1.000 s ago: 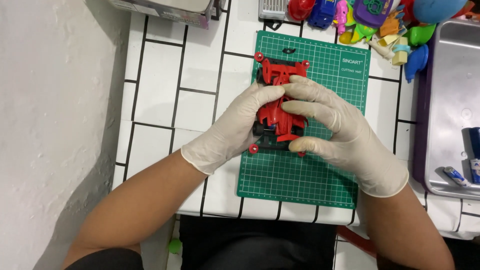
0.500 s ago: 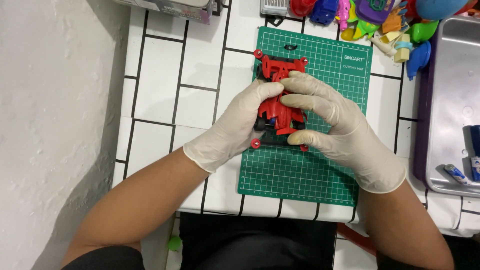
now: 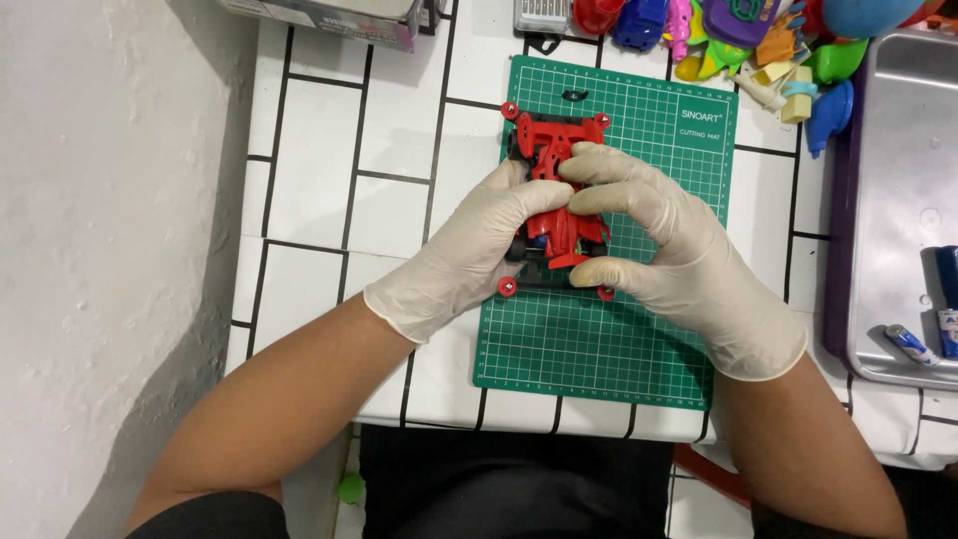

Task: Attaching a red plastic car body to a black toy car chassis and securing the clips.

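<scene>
Bright, even light; sharp focus, soft shadows at left.

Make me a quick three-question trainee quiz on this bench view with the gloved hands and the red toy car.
1. True or false: the left hand and the right hand both grip the red toy car.
2. What lies under the car? A) green cutting mat B) metal tray C) bare white tile
3. On which side of the mat does the metal tray sit?

Key: 1 true. 2 A. 3 The person's right.
</scene>
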